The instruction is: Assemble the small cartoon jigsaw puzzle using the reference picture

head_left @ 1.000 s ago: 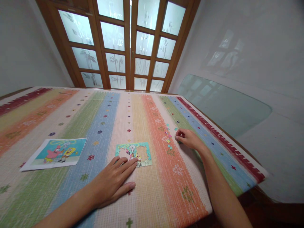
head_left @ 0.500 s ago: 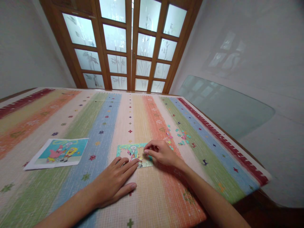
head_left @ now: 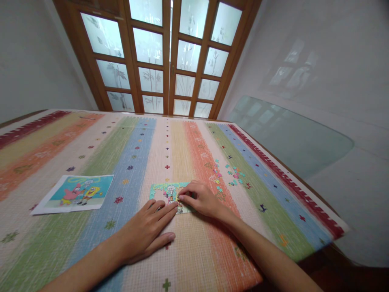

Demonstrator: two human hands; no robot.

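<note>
A partly assembled jigsaw puzzle with a green-blue border and a cartoon figure lies on the striped tablecloth, gaps showing in its middle. My left hand rests flat with fingers stretched, its fingertips on the puzzle's lower left edge. Over the right part of the puzzle, my right hand pinches thumb and forefinger together on a small puzzle piece, mostly hidden by the fingertips. The hand also covers the puzzle's right side.
Loose puzzle pieces lie scattered to the right, beyond my right hand. A printed cartoon picture on white paper is at the left. The striped tablecloth covers the table. Past its far edge stand wooden doors with frosted panes.
My right hand has shifted slightly left across the puzzle, its pinched fingertips now closer to the middle. My left hand stays in place on the puzzle's edge.
</note>
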